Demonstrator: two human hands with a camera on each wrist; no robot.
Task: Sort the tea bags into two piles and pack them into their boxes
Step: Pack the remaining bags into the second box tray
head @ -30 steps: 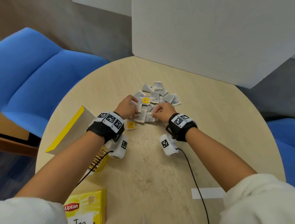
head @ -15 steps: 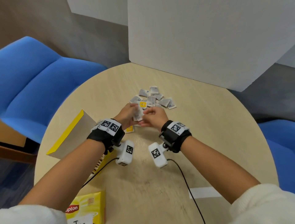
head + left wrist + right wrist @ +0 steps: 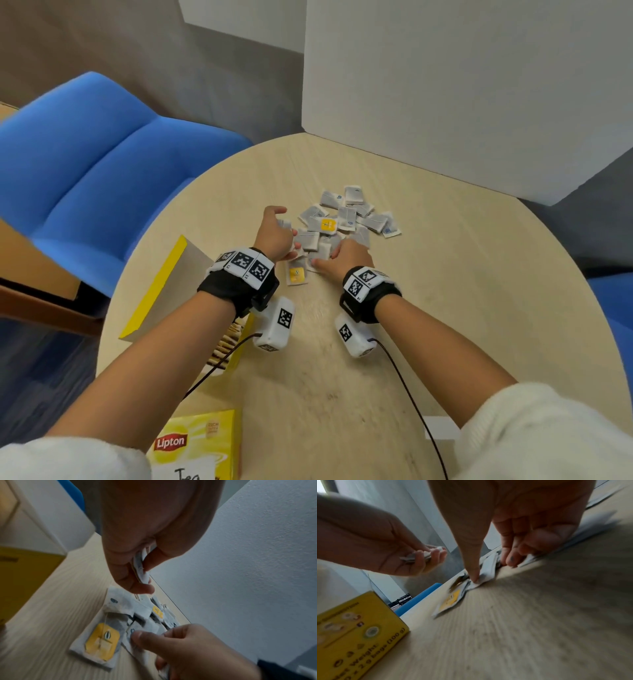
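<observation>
Head view: tea bags point(image 3: 346, 219) lie heaped on the tabletop point(image 3: 445, 274) just beyond both hands.

Left wrist view: left hand point(image 3: 137, 555) pinches gathered bags.

Right wrist view: right hand point(image 3: 513, 534) presses fingers on a bag; slide it free singly, checking the tag colour.

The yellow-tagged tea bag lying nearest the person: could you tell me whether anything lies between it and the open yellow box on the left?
Nothing on the table does: bare wood separates the yellow-tagged tea bag from the open yellow box. Only the left hand, gripping white tea bags, hovers above.
</observation>
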